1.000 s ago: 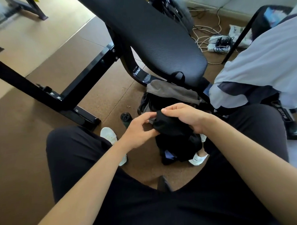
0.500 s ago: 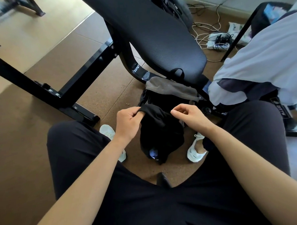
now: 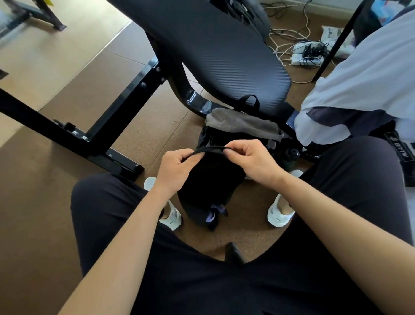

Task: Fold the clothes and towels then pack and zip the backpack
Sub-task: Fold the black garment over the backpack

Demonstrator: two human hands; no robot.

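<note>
The left hand [image 3: 176, 168] pinches the top edge of a black cloth [image 3: 207, 181] between thumb and fingers. Just to the right, the right hand [image 3: 251, 160] pinches the same edge the same way. The edge makes a short tight line between the 2 hands. The rest of the cloth hangs down below the grip in a bunch, not flat. Its low end hangs close to the floor [image 3: 247, 217].

Just past the grip, away from the person, the bag [image 3: 204, 138] sits on the floor and looks open. A grey towel [image 3: 240, 125] lies over its far rim. A dark bottle [image 3: 290, 155] stands just to the right of the right hand. Further right, a white shirt [image 3: 365, 83] lies in a heap, not folded.

Here is what could go wrong:

- **Slip:** Only the fingertips hold the cloth. A quick shake could pull the edge out of 1 hand, and the cloth would drop to the floor.
- **Lumpy fold:** The 2 hands are close together, so the cloth is not spread out. A fold made now would likely be lumpy and take up too much room in the bag.
- **Dirt:** The low end could drag on the floor and get dirty.
- **Wrong edge:** The cloth is black in front of black trousers and a black bag. Its edges are hard to see, so a hand could grab the wrong 1.
- **Bottle:** A wide swing of the right hand could knock it over.
- **Zip:** The towel on the rim could catch in the zip.
</note>
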